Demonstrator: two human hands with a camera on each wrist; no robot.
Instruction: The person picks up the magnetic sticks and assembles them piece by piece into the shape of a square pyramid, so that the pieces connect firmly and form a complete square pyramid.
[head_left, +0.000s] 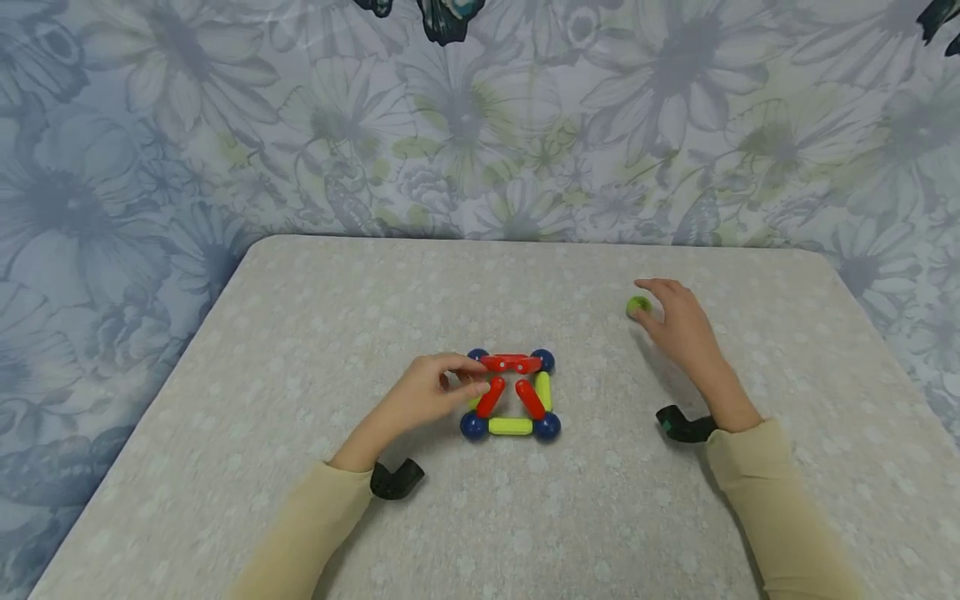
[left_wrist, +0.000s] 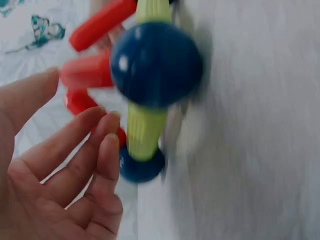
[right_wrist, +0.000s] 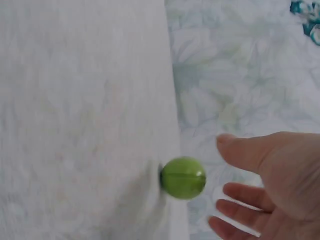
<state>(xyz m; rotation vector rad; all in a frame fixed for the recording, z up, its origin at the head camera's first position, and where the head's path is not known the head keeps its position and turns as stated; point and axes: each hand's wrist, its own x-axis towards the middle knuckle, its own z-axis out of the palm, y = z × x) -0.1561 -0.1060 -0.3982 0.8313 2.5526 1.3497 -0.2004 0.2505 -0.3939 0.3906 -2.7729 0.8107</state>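
Observation:
A toy frame [head_left: 510, 396] of blue balls, yellow-green rods and red rods stands in the middle of the table [head_left: 300, 333]. My left hand [head_left: 468, 379] reaches its left side, fingertips at a red rod [head_left: 491, 397]. In the left wrist view the fingers [left_wrist: 107, 145] lie loosely curled beside a yellow-green rod [left_wrist: 145, 130] and a blue ball [left_wrist: 156, 65], gripping nothing. Farther right, a lone green ball [head_left: 638, 306] lies on the cloth. My right hand [head_left: 656, 304] hovers just beside it. The right wrist view shows the green ball [right_wrist: 183, 177] a small gap from the spread fingers [right_wrist: 245, 192].
A pale patterned cloth covers the table, whose far edge [head_left: 525, 240] meets a flowered backdrop [head_left: 480, 125]. Black wrist mounts [head_left: 396, 481] sit at both cuffs.

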